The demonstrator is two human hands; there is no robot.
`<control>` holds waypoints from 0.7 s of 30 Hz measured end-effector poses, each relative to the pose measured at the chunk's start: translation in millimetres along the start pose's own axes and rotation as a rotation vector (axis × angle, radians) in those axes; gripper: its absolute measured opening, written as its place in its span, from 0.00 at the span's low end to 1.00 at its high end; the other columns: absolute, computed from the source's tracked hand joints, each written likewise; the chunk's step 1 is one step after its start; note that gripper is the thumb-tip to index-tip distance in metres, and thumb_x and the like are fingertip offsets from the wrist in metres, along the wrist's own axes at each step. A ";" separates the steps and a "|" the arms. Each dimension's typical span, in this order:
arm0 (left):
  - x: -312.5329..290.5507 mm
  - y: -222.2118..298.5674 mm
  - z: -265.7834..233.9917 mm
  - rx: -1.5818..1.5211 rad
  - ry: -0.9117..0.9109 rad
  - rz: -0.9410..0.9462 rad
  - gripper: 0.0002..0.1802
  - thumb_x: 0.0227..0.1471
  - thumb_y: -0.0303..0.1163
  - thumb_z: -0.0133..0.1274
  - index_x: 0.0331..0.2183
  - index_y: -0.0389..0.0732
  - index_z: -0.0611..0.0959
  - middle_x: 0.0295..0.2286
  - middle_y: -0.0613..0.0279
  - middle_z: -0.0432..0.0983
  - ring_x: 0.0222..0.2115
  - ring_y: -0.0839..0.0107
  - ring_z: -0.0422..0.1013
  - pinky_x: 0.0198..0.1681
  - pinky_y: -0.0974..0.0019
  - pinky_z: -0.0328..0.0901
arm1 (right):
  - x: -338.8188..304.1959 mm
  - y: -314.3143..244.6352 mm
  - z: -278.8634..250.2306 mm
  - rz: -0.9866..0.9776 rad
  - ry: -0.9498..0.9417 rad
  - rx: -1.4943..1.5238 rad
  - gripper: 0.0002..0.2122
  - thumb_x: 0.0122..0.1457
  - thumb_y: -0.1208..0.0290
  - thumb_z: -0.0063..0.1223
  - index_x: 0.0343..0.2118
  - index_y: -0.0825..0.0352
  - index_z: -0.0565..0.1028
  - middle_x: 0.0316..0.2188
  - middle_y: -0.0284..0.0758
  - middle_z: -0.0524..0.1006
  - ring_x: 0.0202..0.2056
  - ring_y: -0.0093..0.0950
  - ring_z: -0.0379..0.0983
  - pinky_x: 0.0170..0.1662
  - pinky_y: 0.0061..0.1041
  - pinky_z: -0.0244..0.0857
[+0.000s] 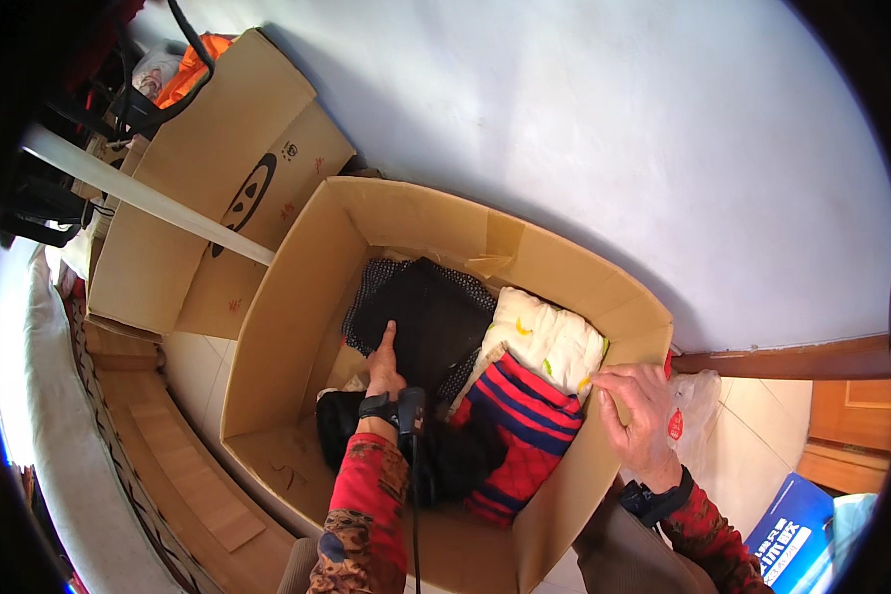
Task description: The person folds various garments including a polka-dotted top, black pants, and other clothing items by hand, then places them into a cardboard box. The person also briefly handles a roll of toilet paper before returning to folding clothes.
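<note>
The left forearm (368, 500), sleeved in patterned red, crossed the near edge of the box (564, 495) and ran forward. The left wrist (377, 424), banded in black, was in line with it. The left hand (384, 376) was inside, well clear of the right edge, thumb uppermost and extended forward; its fingers were hidden, and its grip could not be established. The right forearm (708, 535), similarly sleeved, slanted inward from outside the right edge. The right wrist (658, 498) bore a dark strap. The right hand (643, 421) was at the right edge, fingers bent, thumb drawn toward the fingertips; its closure could not be determined.
</note>
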State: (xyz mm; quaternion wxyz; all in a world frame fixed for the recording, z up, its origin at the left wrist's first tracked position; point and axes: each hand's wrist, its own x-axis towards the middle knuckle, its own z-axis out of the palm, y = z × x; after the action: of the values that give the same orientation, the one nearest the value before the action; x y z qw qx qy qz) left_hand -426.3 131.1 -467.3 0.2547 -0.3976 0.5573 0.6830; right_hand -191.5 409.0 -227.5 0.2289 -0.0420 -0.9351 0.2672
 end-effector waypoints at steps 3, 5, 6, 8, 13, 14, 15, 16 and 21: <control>0.1 7.5 -8.5 -0.150 -0.232 -0.162 0.39 0.48 0.49 0.61 0.55 0.37 0.70 0.53 0.52 0.69 0.52 0.52 0.66 0.58 0.49 0.59 | 0.9 0.1 0.6 0.006 0.025 0.005 0.09 0.48 0.81 0.59 0.33 0.64 0.76 0.31 0.32 0.77 0.32 0.31 0.72 0.34 0.30 0.58; -7.2 9.8 -11.4 -0.157 -0.279 -0.184 0.37 0.50 0.49 0.59 0.55 0.38 0.71 0.54 0.53 0.68 0.54 0.52 0.64 0.59 0.48 0.57 | 1.1 -0.5 1.1 0.008 0.035 0.009 0.09 0.48 0.81 0.59 0.33 0.64 0.76 0.31 0.31 0.77 0.32 0.31 0.72 0.34 0.30 0.59; -12.7 9.3 -11.2 -0.144 -0.292 -0.175 0.36 0.50 0.49 0.59 0.55 0.37 0.71 0.54 0.53 0.68 0.54 0.52 0.64 0.60 0.48 0.56 | 0.9 -0.7 1.2 0.008 0.038 0.010 0.09 0.48 0.81 0.59 0.33 0.64 0.76 0.31 0.31 0.77 0.32 0.31 0.72 0.35 0.30 0.59; -23.0 11.9 -8.8 -0.132 -0.331 -0.179 0.34 0.51 0.47 0.59 0.53 0.38 0.72 0.53 0.53 0.70 0.53 0.53 0.65 0.59 0.49 0.58 | 0.6 -0.9 1.2 0.009 0.043 0.012 0.09 0.48 0.80 0.59 0.33 0.63 0.76 0.31 0.31 0.77 0.32 0.31 0.72 0.35 0.30 0.59; -32.1 12.7 -1.4 -0.165 -0.406 -0.276 0.28 0.49 0.39 0.61 0.50 0.38 0.75 0.49 0.54 0.73 0.50 0.53 0.68 0.55 0.49 0.63 | -0.9 -0.2 0.7 0.020 0.037 0.017 0.09 0.48 0.80 0.59 0.33 0.63 0.76 0.30 0.31 0.77 0.32 0.31 0.72 0.35 0.30 0.59; -30.2 10.8 0.0 -0.124 -0.368 -0.242 0.28 0.49 0.38 0.61 0.51 0.38 0.75 0.49 0.53 0.73 0.50 0.53 0.69 0.54 0.49 0.64 | -1.1 0.0 0.9 0.015 0.042 0.011 0.09 0.48 0.80 0.59 0.33 0.63 0.76 0.31 0.31 0.77 0.32 0.31 0.72 0.35 0.30 0.59; -27.4 9.4 2.4 -0.101 -0.353 -0.203 0.28 0.49 0.36 0.62 0.51 0.37 0.74 0.49 0.52 0.72 0.49 0.53 0.69 0.53 0.49 0.64 | -0.8 0.5 1.1 0.012 0.045 0.014 0.09 0.48 0.80 0.59 0.33 0.63 0.76 0.31 0.31 0.77 0.32 0.31 0.72 0.35 0.31 0.59; -25.9 7.7 1.8 -0.073 -0.327 -0.164 0.28 0.48 0.34 0.62 0.51 0.37 0.74 0.49 0.51 0.72 0.49 0.53 0.69 0.53 0.49 0.65 | -0.8 0.2 1.7 0.020 0.041 0.027 0.09 0.48 0.80 0.59 0.33 0.63 0.76 0.31 0.31 0.77 0.32 0.31 0.72 0.35 0.31 0.59; -34.5 11.4 4.4 0.046 -0.118 -0.012 0.24 0.52 0.27 0.56 0.51 0.34 0.72 0.48 0.50 0.71 0.48 0.54 0.70 0.51 0.48 0.67 | -1.2 1.1 1.0 0.015 0.035 0.018 0.08 0.49 0.79 0.58 0.33 0.63 0.76 0.31 0.32 0.77 0.32 0.32 0.72 0.35 0.31 0.59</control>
State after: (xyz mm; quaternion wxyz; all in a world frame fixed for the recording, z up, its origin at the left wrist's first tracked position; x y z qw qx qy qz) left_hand -417.3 135.8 -432.1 0.3002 -0.3540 0.5545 0.6907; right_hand -190.9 409.2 -229.3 0.2436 -0.0516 -0.9282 0.2766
